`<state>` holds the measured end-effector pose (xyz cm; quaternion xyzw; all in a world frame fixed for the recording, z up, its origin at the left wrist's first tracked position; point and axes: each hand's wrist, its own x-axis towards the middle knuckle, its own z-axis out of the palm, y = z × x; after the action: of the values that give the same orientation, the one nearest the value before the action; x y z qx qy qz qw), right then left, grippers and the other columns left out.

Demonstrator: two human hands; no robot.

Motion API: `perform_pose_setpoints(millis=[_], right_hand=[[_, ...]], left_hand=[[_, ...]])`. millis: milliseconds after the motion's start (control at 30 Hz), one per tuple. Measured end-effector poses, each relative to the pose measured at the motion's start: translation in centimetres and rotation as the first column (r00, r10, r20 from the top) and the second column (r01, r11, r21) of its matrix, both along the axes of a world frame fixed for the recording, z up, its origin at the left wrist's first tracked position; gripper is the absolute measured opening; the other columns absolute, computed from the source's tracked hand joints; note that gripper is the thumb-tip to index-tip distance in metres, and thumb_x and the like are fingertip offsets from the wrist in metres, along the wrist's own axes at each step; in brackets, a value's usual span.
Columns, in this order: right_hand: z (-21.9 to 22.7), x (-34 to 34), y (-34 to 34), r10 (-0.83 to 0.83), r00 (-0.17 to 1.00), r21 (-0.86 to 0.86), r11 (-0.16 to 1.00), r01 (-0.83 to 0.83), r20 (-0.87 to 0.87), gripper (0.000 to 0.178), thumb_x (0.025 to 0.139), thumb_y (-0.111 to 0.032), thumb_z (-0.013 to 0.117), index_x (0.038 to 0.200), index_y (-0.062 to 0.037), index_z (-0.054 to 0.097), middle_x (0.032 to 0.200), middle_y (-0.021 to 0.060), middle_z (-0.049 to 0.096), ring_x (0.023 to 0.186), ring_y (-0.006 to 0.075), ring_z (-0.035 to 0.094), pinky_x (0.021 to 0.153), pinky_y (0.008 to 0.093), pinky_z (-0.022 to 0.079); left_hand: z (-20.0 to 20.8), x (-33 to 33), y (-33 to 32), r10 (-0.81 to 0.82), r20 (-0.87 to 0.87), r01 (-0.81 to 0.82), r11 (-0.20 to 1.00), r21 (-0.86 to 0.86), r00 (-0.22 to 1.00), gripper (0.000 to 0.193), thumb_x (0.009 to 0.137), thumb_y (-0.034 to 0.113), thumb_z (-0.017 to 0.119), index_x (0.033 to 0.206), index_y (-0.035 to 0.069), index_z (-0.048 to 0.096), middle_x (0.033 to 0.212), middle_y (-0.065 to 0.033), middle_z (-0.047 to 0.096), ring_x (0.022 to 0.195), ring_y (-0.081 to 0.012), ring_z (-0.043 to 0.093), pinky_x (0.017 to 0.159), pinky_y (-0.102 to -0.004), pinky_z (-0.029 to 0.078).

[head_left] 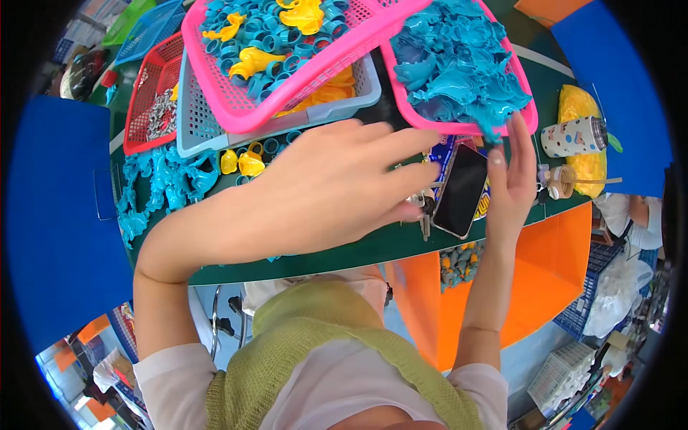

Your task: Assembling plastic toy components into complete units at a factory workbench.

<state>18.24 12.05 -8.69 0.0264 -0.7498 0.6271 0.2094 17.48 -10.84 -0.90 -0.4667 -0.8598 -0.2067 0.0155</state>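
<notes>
My left hand (337,183) reaches across the table with its fingers spread and slightly blurred, and nothing shows in its grip. Just past its fingertips lie a bunch of keys (425,215) and a dark-screened phone (459,192). My right hand (512,183) is raised at the near edge of a pink basket (529,118), thumb and fingers apart. Its fingertips are close to a strand of glossy blue molded plastic pieces (466,64) that droops over the rim. Whether they touch it I cannot tell.
A tilted pink basket (247,118) of blue rings and yellow pieces rests on a grey-blue basket (201,132). Blue plastic pieces (168,175) lie at left, beside a red basket (132,122). A patterned tumbler (573,137) stands at right; an orange bin (552,258) sits below the table.
</notes>
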Motion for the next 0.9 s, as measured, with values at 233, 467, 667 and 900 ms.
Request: perform_pose_setpoints(millis=[233,467,667,900], right_hand=[[-3.7,0.2,0.4,0.010,0.988,-0.424,0.904,0.056,0.153,0.042,0.086,-0.006,0.053,0.123,0.0002,0.035,0.126,0.0140,0.038,0.113,0.0211,0.044,0.093,0.0324,0.041],[-6.2,-2.0,0.8,-0.183,0.982,0.108,0.978,0.179,0.037,0.035,0.081,-0.002,0.058,0.112,0.0032,0.044,0.105,0.0117,0.052,0.094,0.0208,0.054,0.079,0.0292,0.047],[-4.2,-4.6,2.5,-0.083,0.996,-0.124,0.989,0.085,0.022,0.026,0.084,-0.005,0.055,0.107,0.0049,0.050,0.097,0.0120,0.056,0.085,0.0179,0.057,0.077,0.0256,0.047],[-5.8,-1.8,-4.6,-0.158,0.874,0.533,0.738,0.414,-0.459,0.025,0.083,-0.012,0.057,0.105,0.0010,0.055,0.104,0.0130,0.048,0.095,0.0220,0.048,0.078,0.0295,0.043]], left_hand=[[-0.2,2.8,-6.1,0.141,0.035,-0.142,0.989,0.027,0.989,0.031,0.074,0.023,0.064,0.100,0.008,0.057,0.102,-0.0068,0.058,0.086,-0.0250,0.057,0.070,-0.0346,0.047],[-1.8,8.0,-10.5,0.271,0.193,-0.282,0.959,0.034,0.943,0.028,0.075,0.024,0.064,0.095,0.006,0.057,0.100,-0.0079,0.058,0.085,-0.0269,0.057,0.070,-0.0360,0.047],[-3.7,12.1,-22.3,0.824,0.118,-0.832,0.545,0.098,0.554,0.022,0.079,0.021,0.062,0.095,0.007,0.060,0.093,-0.0083,0.061,0.078,-0.0259,0.059,0.066,-0.0317,0.048],[-9.7,18.6,-31.1,0.926,0.008,-0.868,0.357,-0.346,0.378,0.047,0.077,0.024,0.064,0.120,0.012,0.047,0.112,-0.0136,0.049,0.104,-0.0296,0.045,0.086,-0.0355,0.040]])
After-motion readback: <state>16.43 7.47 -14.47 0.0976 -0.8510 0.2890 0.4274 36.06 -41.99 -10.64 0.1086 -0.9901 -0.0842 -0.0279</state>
